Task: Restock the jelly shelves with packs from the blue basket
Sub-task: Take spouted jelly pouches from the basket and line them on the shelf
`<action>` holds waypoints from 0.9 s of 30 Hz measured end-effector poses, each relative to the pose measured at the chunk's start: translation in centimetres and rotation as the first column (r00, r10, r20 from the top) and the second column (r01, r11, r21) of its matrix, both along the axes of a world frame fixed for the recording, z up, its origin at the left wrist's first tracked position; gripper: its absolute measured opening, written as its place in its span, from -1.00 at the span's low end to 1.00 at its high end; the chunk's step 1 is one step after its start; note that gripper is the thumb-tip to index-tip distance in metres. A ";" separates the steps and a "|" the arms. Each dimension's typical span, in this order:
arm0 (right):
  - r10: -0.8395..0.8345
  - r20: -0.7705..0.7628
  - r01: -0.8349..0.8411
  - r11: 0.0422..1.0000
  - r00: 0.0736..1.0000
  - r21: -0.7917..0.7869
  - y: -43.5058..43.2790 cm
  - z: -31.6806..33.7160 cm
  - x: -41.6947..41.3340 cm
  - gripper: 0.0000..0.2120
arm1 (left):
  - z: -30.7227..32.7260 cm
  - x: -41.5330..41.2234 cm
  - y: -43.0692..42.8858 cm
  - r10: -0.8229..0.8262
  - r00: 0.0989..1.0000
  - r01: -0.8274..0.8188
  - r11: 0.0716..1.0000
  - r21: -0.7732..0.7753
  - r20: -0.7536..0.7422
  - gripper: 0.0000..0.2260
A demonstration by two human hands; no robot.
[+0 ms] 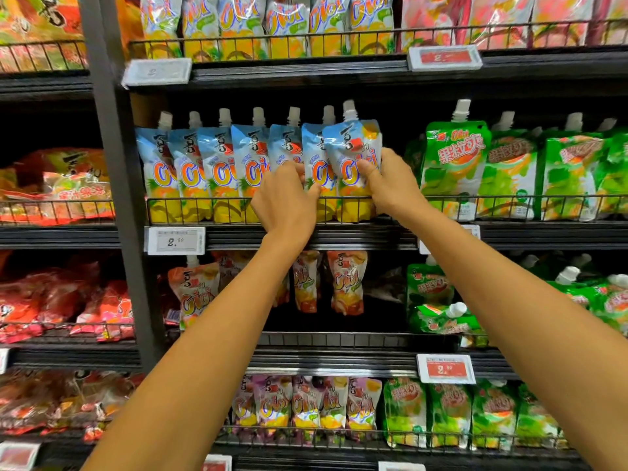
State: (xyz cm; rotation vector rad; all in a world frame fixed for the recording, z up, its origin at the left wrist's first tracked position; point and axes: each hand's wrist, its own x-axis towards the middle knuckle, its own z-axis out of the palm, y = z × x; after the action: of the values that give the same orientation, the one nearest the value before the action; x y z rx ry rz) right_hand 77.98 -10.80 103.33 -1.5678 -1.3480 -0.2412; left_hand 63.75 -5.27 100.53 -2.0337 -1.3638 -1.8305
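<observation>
While both arms reach up to the middle shelf [339, 236], the right hand [396, 190] grips a blue jelly pack [353, 147] at the right end of the row. Its thumb lies on the pack's front and its fingers [389, 157] curl round the right edge. That pack stands behind the wire rail [170, 199], slightly tilted, with its white spout higher than the others. The left hand [289, 200] is just beside it, its curled fingers [295, 168] and thumb pinching the neighbouring pack [314, 151] in the row of blue packs [204, 164]. Green packs [455, 164] stand to the right on the same shelf, a gap between them and the blue ones. A white price tag [175, 240] hangs on the shelf's front edge.
</observation>
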 end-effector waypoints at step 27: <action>0.296 -0.526 -0.181 0.949 0.798 0.259 -8.7 -25.0 -3.4 -0.83 | -21.1 -2.2 -7.2 -0.469 0.789 0.596 0.742 -0.307 0.398 -0.89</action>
State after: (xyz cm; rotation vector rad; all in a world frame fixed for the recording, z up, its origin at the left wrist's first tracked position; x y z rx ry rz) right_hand 74.55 -19.51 78.28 -1.1550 -0.9997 0.2310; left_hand 61.59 -12.42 79.39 -2.7002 -1.4405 -2.3191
